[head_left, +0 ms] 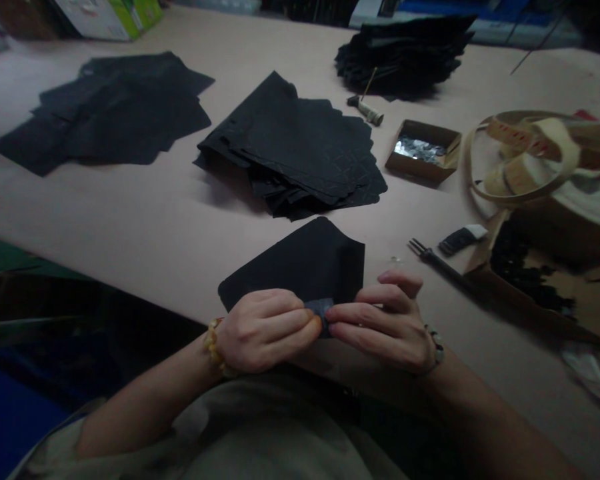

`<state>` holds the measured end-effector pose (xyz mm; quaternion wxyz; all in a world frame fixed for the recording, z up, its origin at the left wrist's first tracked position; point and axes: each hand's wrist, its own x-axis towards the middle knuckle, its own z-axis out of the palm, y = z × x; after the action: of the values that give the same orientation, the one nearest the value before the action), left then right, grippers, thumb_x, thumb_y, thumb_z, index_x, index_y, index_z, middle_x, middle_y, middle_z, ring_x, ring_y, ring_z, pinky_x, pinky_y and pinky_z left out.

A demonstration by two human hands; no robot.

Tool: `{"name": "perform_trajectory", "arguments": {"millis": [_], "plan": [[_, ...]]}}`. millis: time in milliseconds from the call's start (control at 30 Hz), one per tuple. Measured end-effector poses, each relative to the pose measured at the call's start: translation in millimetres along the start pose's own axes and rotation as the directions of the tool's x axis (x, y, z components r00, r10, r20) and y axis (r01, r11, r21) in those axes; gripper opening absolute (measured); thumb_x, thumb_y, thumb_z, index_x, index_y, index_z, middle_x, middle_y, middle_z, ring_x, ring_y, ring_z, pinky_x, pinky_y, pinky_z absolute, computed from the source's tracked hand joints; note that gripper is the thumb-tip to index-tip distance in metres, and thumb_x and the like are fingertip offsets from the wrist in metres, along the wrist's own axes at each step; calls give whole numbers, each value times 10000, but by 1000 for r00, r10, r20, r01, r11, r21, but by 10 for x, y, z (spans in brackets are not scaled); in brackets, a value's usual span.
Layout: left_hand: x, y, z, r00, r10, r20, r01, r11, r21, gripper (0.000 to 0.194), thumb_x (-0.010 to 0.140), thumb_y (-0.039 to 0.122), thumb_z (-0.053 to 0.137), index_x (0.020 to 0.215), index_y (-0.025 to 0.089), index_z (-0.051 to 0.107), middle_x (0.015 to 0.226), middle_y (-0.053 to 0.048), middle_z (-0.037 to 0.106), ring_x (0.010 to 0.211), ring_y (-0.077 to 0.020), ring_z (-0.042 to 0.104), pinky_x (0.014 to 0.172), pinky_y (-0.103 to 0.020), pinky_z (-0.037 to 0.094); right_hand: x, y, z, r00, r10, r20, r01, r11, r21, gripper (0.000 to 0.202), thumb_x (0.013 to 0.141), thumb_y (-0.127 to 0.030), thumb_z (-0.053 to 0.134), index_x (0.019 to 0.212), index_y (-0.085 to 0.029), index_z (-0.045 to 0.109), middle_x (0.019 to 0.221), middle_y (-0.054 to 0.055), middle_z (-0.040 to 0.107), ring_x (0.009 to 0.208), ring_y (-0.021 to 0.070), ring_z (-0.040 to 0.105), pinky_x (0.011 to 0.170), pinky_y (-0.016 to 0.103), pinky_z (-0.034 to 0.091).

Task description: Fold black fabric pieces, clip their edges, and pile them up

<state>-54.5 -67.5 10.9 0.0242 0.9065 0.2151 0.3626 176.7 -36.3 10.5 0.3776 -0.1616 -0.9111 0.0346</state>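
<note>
At the near table (130, 220) edge, the left hand (265, 330) and right hand (385, 323) pinch the near corner of a black sheet (300, 267) lying flat. Beyond it sits a black stack (295, 153); right, a box (423, 159); far left, spread sheets (115, 107); far back, cartons (105, 17).

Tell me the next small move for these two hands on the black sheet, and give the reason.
Probably press the fold down flat. The left hand and right hand pinch the near edge of the single black sheet between their fingertips, where a small grey flap is turned up, apart from the stack of black sheets.
</note>
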Motion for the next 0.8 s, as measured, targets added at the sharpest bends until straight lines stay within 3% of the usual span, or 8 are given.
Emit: {"name": "perform_trajectory", "arguments": {"millis": [167,433,667,800], "plan": [[33,-3,-47,996,79,29,-81,994,72,200,955,86,458,942,50,655,817,-80,732,760,-173,681,729,-302,599,17,-25,-3,999,-44,-2,44,999,-28,250,974,-124,482,851,-208,683,913,-79,741,794,135,488,808,386,342],[-9,-18,-46,1000,-23,6,23,1000,-3,193,950,123,482,948,57,663,839,-97,725,795,-184,664,730,-321,591,8,-116,-18,999,-46,-25,47,999,22,157,896,-147,557,834,-190,694,907,-64,729,782,139,492,820,378,400],[29,-44,-32,989,145,10,-145,985,95,198,930,95,469,918,53,662,776,-76,708,716,-162,656,640,-284,561,25,-22,9,998,-35,-52,38,997,61,236,969,-176,501,819,-200,682,904,-64,736,795,149,494,804,376,385],[47,-38,-75,965,245,100,-260,947,190,196,911,117,490,902,104,685,819,-49,706,739,-157,660,638,-288,560,18,-3,21,998,-66,-23,67,997,35,232,970,-162,490,848,-202,684,932,-67,733,804,140,499,817,366,389]]}}
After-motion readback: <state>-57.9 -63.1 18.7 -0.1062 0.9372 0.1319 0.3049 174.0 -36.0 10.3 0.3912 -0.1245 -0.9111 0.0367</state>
